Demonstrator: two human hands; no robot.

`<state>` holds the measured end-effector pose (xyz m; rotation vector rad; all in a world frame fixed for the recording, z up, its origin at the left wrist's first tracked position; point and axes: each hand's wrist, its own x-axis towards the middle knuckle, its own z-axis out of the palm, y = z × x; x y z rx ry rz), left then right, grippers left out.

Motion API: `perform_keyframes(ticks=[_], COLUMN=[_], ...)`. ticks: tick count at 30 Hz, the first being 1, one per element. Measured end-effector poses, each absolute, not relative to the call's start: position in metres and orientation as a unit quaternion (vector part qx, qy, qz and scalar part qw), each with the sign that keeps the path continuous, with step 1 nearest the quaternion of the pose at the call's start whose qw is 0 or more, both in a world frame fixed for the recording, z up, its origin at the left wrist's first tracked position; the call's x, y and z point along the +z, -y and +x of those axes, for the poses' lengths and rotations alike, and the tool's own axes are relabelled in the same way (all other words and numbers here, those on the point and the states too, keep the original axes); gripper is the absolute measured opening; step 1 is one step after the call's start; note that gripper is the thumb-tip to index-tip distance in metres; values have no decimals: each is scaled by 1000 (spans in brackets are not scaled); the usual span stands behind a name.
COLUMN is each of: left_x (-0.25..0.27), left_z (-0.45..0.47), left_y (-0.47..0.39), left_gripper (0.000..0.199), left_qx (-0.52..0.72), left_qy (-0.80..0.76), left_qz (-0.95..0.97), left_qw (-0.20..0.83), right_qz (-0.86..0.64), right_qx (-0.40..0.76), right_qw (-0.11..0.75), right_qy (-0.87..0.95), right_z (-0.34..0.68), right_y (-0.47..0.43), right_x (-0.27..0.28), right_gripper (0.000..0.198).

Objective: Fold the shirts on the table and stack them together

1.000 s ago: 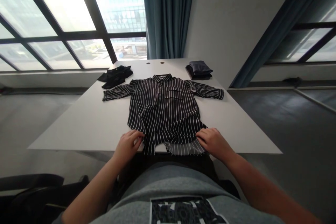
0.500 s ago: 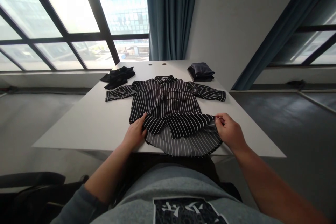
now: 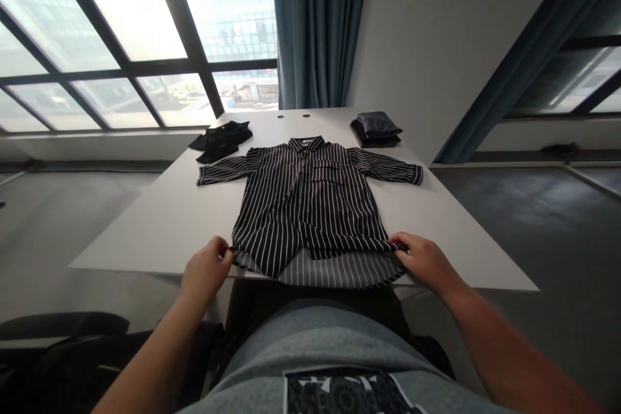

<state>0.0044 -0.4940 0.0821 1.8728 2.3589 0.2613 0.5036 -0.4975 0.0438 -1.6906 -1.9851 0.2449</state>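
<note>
A black shirt with white stripes point(image 3: 301, 187) lies spread on the white table, collar at the far side and both sleeves stretched outward. Its hem faces me, and the paler inside of the back panel shows below the front panels, reaching the table's near edge. My left hand point(image 3: 208, 268) pinches the left corner of the hem. At the right corner, my right hand point(image 3: 420, 259) is closed on the hem's edge, with the fingertips partly hidden by the cloth.
The white table point(image 3: 145, 226) carries a loose heap of black clothing point(image 3: 223, 140) at the far left and a folded dark stack point(image 3: 376, 128) at the far right. Blue curtains point(image 3: 320, 26) hang behind. A dark chair point(image 3: 63, 343) stands at lower left.
My left hand has moved left and toward me, now gripping the hem's left corner. My right hand has come lower with its corner. The front panels lie flatter and farther down.
</note>
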Motion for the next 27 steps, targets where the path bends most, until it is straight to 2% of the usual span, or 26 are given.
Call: perform_keyframes(ticks=[4,7,12,14,17,21,24,27], left_x=[72,65,51,43,35,37,46,57], left_z=[-36,-46,-28,-22,-13,17,41,51], left_y=[524,540,538,531,522,518,516,511], left_gripper=[13,21,30,35,33,47,44,30], left_qx=[15,-9,137,145,126,114,89,83], left_qy=[-795,-782,-639,-572,-537,-467,-432,-437], left_qz=[601,616,756,807,834,877,897,895], left_qw=[84,96,30,23,15,10,13,27], right_qz=[-631,-621,-571,-543,-533,-510,-463,-418], right_qx=[73,88,130,125,53,-73,-112,-107], right_qw=[317,323,265,245,237,195,161,151], right_qy=[704,709,766,793,811,835,865,890], right_z=[505,503,502,504,503,482,456,437], right_y=[505,507,511,513,516,514,507,497], right_x=[51,58,61,61,59,53,54,63], right_gripper=[27,27,24,23,39,67,67,53])
